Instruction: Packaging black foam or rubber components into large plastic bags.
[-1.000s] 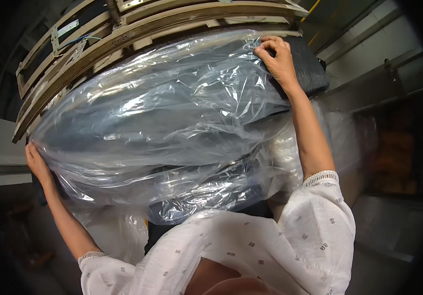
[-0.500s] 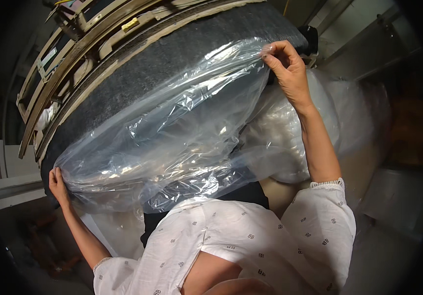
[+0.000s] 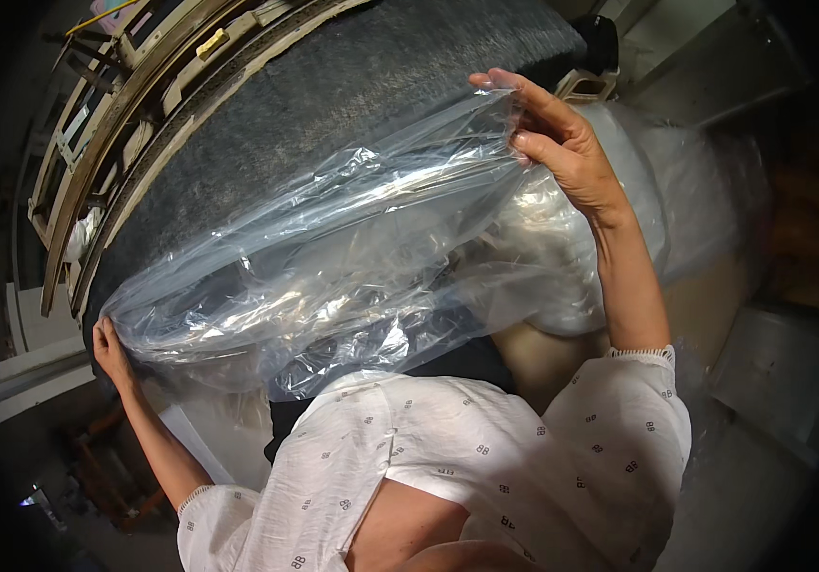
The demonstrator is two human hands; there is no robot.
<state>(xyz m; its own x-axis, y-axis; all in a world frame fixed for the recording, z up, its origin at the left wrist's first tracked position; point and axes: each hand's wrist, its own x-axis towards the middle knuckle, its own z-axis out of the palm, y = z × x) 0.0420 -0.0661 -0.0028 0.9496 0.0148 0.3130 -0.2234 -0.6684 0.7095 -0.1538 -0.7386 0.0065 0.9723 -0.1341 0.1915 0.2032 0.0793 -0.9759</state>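
Observation:
A wide piece of clear plastic film point(image 3: 333, 257) is stretched between my two hands, over my lap and the edge of a dark padded work surface point(image 3: 314, 95). At the far left end, my left hand point(image 3: 112, 351) is closed, pinching a gathered edge of the film. My right hand point(image 3: 566, 148), raised at the upper right, holds the other end. Its thumb and fingers stand apart, with the film's edge caught across them. Folds and shiny creases run along the film from hand to hand.
A curved wood and metal frame point(image 3: 133, 124) borders the dark surface's far left side, with a small yellow block point(image 3: 211, 44) on it. More bunched clear plastic point(image 3: 552, 276) lies to the right, under my right forearm. A pale box-like object point(image 3: 776, 381) stands at the lower right.
The fingers of my right hand have spread from a tight pinch, and the hand has shifted slightly. The film's upper edge sits lower mid-span. My left hand keeps its pinch.

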